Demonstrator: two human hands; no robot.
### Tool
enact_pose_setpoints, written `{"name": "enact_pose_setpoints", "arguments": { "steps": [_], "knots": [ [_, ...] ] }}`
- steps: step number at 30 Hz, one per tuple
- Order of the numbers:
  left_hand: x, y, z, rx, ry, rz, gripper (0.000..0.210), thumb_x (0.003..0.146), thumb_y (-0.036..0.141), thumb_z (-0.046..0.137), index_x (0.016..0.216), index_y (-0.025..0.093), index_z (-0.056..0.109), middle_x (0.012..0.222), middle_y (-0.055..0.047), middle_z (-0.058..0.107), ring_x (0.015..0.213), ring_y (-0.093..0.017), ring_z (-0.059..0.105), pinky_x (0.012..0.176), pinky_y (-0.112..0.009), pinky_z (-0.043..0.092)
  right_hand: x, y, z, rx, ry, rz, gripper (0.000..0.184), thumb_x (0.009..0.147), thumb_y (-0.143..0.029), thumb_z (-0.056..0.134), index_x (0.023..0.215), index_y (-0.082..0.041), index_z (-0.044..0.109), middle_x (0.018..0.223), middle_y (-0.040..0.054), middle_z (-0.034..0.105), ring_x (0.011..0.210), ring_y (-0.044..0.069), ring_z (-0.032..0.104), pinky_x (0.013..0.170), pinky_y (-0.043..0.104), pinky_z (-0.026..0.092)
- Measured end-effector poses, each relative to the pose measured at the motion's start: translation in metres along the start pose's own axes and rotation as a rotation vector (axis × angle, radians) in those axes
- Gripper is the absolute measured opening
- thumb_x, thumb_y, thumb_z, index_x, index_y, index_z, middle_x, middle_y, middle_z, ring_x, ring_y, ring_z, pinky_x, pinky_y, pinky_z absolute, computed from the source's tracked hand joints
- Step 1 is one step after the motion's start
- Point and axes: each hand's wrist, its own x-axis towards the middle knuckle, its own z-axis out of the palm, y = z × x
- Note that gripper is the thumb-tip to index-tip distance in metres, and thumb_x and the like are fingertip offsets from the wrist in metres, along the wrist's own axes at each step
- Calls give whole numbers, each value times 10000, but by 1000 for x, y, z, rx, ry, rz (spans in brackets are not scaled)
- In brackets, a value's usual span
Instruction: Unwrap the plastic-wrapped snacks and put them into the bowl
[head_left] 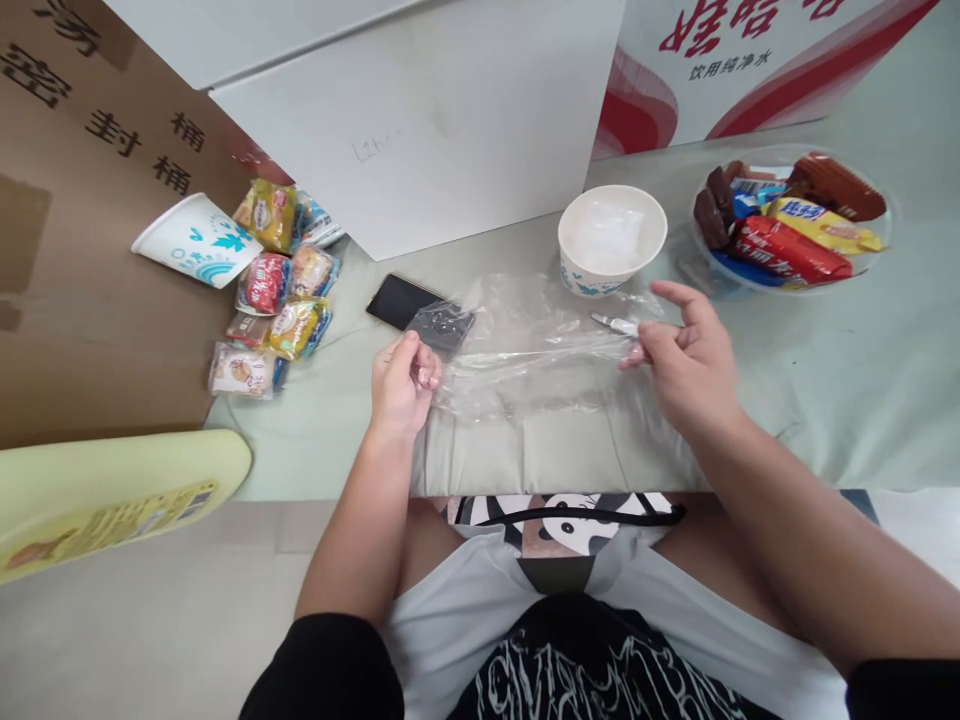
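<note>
Near the paper bowl (pixel 589 280), left hand (pixel 403 388) pinches clear plastic film (pixel 525 345), right hand (pixel 696 365) pinches the other end plus, looks like, some metal tool (pixel 615 324), probably keeping it taut.

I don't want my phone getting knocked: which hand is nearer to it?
Left. The left hand is just on the near side of the phone, pinching the clear plastic; the right hand is well to the phone's right, at the plastic's other end.
</note>
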Motion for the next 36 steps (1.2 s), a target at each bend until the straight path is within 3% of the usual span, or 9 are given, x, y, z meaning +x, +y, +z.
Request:
{"name": "enact_pose_setpoints", "arguments": {
  "steps": [4, 8, 13, 17, 21, 26, 29, 33, 36],
  "knots": [
    [-2, 3, 0, -55, 48, 83, 513, 893, 443, 749, 520, 181, 514, 449, 40, 388, 432, -84, 401, 435, -208, 324, 2, 0, -5, 16, 108, -119, 364, 926, -424, 636, 1262, -333, 527, 557, -64, 499, 754, 266, 701, 857, 486, 552],
    [-2, -3, -6, 5, 11, 206, 369, 710, 459, 908, 623, 184, 677, 709, -11, 580, 660, -115, 548, 593, -223, 468, 0, -6, -7, 60, 3, -220, 473, 897, -374, 705, 1321, -372, 496, 738, -24, 648, 922, 251, 711, 955, 457, 526],
    [5, -15, -24, 364, 10, 493, 327, 776, 525, 835, 674, 218, 786, 1169, -74, 630, 1205, -228, 585, 1039, -315, 487, -3, -9, -8, -301, -34, -300, 248, 866, -331, 704, 1110, -283, 692, 909, 38, 723, 861, 236, 687, 877, 433, 536],
    [4, -13, -27, 383, -34, 551, 363, 854, 543, 748, 662, 238, 791, 1391, -46, 631, 1408, -292, 500, 1145, -399, 437, 3, -3, -13, -508, -99, -351, 402, 834, -321, 718, 1234, -282, 697, 854, 37, 723, 850, 250, 673, 874, 448, 533],
    [-1, -8, -19, 339, -9, 582, 377, 853, 555, 735, 641, 249, 792, 978, -70, 760, 1297, -307, 610, 1179, -471, 422, 9, -3, -20, -652, -49, -445, 123, 863, -388, 702, 867, -285, 769, 854, 79, 661, 855, 275, 639, 826, 478, 517],
    [-2, -5, -12, 186, 62, 543, 455, 832, 607, 730, 623, 204, 766, 697, -67, 700, 902, -248, 731, 1025, -427, 542, 7, -15, -25, -472, -79, -518, 303, 813, -463, 783, 621, -270, 650, 1032, 105, 690, 1186, 379, 619, 1054, 619, 439],
    [-1, -4, -12, 65, 46, 442, 446, 711, 640, 830, 751, 197, 785, 709, -45, 711, 734, -188, 716, 849, -345, 597, 5, -19, -23, -205, -245, -325, 516, 835, -590, 748, 537, -246, 506, 759, 50, 703, 1007, 321, 721, 1120, 624, 414],
    [-2, 0, -10, -2, -97, 272, 540, 487, 467, 1002, 928, 235, 795, 859, -32, 776, 662, -141, 704, 626, -235, 573, 3, -22, -17, 173, -223, 12, 587, 688, -675, 834, 610, -257, 428, 482, -49, 574, 503, 198, 627, 727, 447, 576],
    [-3, 3, -9, 12, -102, 133, 513, 526, 343, 997, 982, 246, 783, 994, -52, 796, 503, -77, 596, 441, -199, 455, 3, -27, -25, 255, -215, 166, 552, 618, -760, 803, 769, -289, 560, 418, -99, 484, 321, 115, 415, 496, 324, 431]
  ]
}}
